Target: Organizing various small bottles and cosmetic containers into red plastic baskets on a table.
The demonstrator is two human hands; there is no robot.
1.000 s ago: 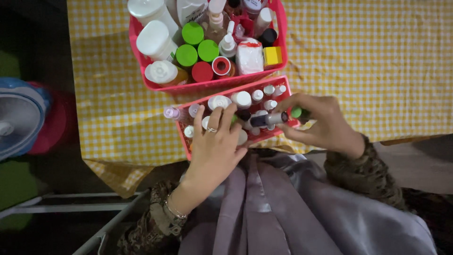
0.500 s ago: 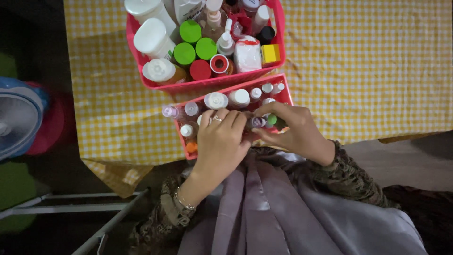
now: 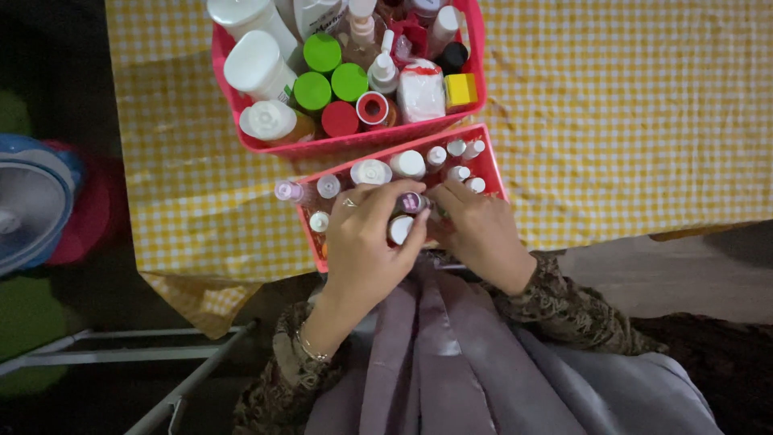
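Reaching into the small pink basket (image 3: 491, 165), both hands meet over its crowded little bottles. The left hand (image 3: 366, 242) curls its fingers around a small bottle with a purplish cap (image 3: 411, 201), pinching it at the fingertips. The right hand (image 3: 475, 229) rests just beside it, fingers bent down among the bottles; whether it grips one cannot be told. A larger pink basket (image 3: 233, 89) sits behind on the yellow checked tablecloth (image 3: 628, 121).

Glossy pink plastic basket (image 3: 493, 165), smooth plastic bottle caps (image 3: 324, 52), woven checked cloth (image 3: 628, 121), satin lap fabric (image 3: 451, 362)
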